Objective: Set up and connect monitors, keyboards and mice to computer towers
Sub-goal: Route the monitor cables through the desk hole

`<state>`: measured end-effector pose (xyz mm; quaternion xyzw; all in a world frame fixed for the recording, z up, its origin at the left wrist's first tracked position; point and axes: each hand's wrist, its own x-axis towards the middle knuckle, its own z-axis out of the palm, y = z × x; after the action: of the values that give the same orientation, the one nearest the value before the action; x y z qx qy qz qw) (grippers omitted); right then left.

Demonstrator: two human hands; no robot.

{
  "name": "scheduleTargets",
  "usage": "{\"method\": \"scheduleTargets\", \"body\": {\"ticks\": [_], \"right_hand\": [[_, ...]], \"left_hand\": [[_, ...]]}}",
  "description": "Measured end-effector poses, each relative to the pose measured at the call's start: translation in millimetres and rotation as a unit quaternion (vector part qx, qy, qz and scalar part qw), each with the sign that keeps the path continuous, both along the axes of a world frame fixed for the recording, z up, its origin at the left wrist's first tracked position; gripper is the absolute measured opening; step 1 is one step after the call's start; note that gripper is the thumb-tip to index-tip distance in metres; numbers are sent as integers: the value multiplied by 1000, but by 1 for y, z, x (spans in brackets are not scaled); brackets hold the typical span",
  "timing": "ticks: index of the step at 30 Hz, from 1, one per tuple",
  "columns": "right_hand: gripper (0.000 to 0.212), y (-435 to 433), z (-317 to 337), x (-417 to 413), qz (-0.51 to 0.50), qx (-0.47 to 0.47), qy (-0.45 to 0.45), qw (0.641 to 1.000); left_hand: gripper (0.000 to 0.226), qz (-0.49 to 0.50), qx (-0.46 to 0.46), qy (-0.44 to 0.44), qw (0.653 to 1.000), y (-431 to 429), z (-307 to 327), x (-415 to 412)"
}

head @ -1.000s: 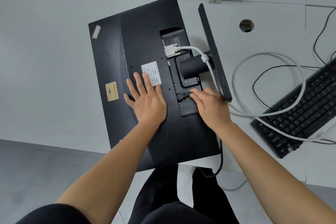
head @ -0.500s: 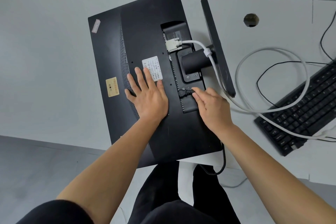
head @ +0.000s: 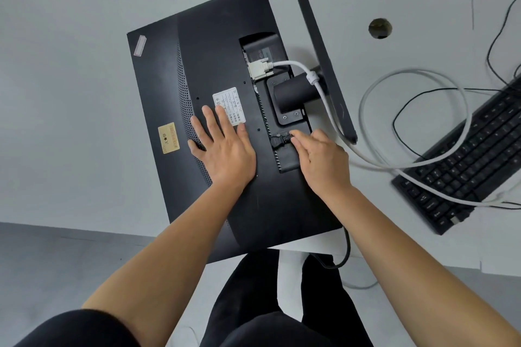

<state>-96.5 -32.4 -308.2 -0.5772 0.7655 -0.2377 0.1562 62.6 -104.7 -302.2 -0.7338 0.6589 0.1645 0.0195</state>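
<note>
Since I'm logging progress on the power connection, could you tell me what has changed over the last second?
Nothing has visibly changed. The left hand still presses flat on the back of the monitor, and the right hand keeps pinching the black power plug at its socket.

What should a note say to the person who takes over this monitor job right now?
Left grip: flat on the back of the monitor, which lies face down on the desk.
Right grip: pinches the black power plug at its socket; whether fully seated, cannot tell.
Done: white cable is plugged into the monitor.
To do: probably press the plug home, stand the monitor up, connect the keyboard lying to the right.
</note>
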Motion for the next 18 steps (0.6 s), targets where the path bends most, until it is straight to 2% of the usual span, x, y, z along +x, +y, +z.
{"method": "scheduleTargets", "body": {"ticks": [8,13,15,18], "right_hand": [[19,-2,5,4,-14,8,5,1000],[34,-3,14,3,-2,79,-21,997],[42,3,21,6,-10,108,-51,993],[51,29,33,7,-110,127,-136,976]], "left_hand": [[62,-2,-8,-1,1000,1,-1,0],[62,-4,-4,11,1000,-1,2,1],[62,-2,3,17,1000,-1,2,2],[63,-7,8,25,1000,-1,3,5]]}}
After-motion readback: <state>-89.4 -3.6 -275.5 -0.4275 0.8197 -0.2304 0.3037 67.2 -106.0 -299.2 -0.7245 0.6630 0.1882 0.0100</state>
